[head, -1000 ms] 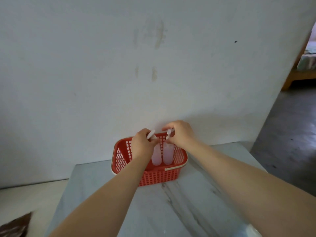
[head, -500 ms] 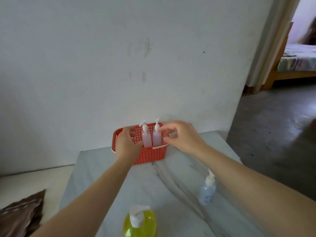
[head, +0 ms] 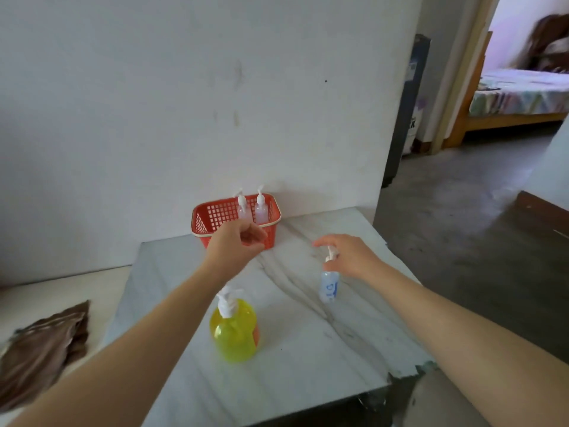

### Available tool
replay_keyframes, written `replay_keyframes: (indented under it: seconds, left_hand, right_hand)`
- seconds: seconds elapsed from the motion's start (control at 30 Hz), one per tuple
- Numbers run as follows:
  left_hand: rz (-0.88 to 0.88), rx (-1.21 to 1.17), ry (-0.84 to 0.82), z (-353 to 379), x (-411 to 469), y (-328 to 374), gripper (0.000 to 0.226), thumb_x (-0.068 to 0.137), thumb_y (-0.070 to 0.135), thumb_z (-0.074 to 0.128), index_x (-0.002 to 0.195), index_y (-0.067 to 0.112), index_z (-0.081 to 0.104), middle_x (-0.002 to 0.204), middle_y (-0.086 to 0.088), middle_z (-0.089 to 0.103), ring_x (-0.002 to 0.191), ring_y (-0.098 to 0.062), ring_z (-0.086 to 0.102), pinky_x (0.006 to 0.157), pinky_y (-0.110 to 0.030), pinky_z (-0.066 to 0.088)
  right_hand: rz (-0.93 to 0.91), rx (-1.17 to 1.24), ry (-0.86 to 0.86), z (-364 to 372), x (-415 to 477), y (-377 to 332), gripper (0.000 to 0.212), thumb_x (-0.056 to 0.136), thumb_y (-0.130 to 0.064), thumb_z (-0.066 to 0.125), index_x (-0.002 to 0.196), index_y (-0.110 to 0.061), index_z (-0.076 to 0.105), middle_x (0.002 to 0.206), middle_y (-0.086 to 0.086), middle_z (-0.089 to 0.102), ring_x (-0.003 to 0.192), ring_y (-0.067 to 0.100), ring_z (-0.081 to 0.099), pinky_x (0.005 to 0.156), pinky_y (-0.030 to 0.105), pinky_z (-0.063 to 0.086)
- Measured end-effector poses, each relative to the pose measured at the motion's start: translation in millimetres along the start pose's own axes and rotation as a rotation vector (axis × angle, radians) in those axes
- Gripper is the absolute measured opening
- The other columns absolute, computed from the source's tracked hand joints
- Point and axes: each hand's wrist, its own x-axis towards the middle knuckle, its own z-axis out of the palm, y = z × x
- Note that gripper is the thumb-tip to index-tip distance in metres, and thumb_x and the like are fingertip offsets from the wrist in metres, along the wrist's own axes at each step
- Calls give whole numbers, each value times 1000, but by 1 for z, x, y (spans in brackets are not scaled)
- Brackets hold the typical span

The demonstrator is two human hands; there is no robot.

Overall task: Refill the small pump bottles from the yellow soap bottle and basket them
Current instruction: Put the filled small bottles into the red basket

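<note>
Now, left hand (head: 236,241): loosely curled, holding nothing, just in front of the red basket (head: 201,224).
Right hand (head: 349,256): fingers arched over the pump head of the blue-printed bottle (head: 329,288) (grip or mere touch, I cannot tell).
Basket: at the far edge of the bench (head: 308,349), against the wall; two small pump bottles (head: 243,208) upright inside, side by side.
Yellow soap bottle (head: 234,332): upright, nearer the camera, beside the left forearm.
Background: brown cloth (head: 40,343) at left; bed (head: 523,94) through the doorway.
</note>
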Motion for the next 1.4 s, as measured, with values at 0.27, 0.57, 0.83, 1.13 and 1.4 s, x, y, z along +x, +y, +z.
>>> replay_keyframes:
  seconds: [0.27,0.57,0.83,1.13,1.4]
  left_hand:
    - [-126,10,-165,-31,-41,-17,17,75,4,75,83,17,66,84,-1,67,78,-11,62,73,-16,49]
    - [-56,443,-348,-37,-49,-29,13,73,13,75,83,16,69,79,4,62,65,-9,56,65,-23,47]
    - [-39,335,3,-86,-14,-15,9,75,11,70,79,3,66,75,-14,66,74,-30,66,74,-45,54]
    - [70,257,199,-145,53,-13,11,74,4,66,80,12,70,76,-6,68,72,-28,67,72,-45,55]
    - [71,300,276,-150,113,-51,17,75,5,63,87,13,72,82,-3,69,75,-23,64,74,-39,52]
  right_hand:
    - [-95,76,189,21,-12,-5,38,85,0,50,104,-23,73,101,2,71,96,19,64,86,31,49]
    - [-198,208,224,21,-6,-43,32,80,2,63,102,-20,72,89,0,73,82,12,65,78,20,47]
    - [-331,320,315,7,15,-88,30,75,0,70,99,-18,73,72,-19,61,65,-8,57,68,10,42]
    - [-395,415,403,0,102,-157,29,80,1,63,99,-19,71,85,-1,71,82,10,68,70,7,48]
    - [-379,156,256,47,192,-164,28,84,3,59,99,-18,71,92,0,72,80,3,62,69,0,38]
